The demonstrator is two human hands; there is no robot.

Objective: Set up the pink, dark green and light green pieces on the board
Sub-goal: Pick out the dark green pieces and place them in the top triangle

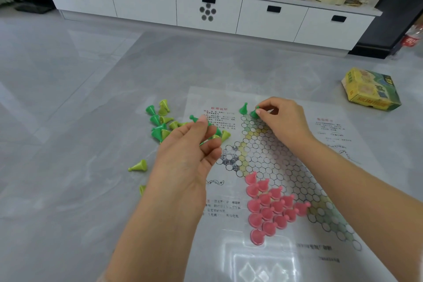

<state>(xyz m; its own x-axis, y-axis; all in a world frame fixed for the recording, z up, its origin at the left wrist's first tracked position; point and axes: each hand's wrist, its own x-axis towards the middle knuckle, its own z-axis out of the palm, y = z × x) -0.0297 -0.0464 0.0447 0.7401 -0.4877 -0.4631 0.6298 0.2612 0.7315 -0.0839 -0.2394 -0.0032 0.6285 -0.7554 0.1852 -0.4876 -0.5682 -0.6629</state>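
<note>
The paper board (281,162) lies flat on the floor, printed with a star of circles. Several pink pieces (270,208) stand in a triangle at its near point. One dark green piece (243,108) stands upright at the far point. My right hand (280,119) pinches a second dark green piece (254,113) right beside it, low over the board. My left hand (194,155) hovers above the board's left edge, holding several dark green pieces; one (194,118) sticks out past my fingertips. A mixed heap of dark and light green pieces (161,122) lies on the floor to the left.
Two light green pieces (138,165) lie apart on the floor, nearer to me than the heap. The yellow game box (370,89) sits on the floor at the right. A long white cabinet (206,9) with cluttered top runs along the back wall.
</note>
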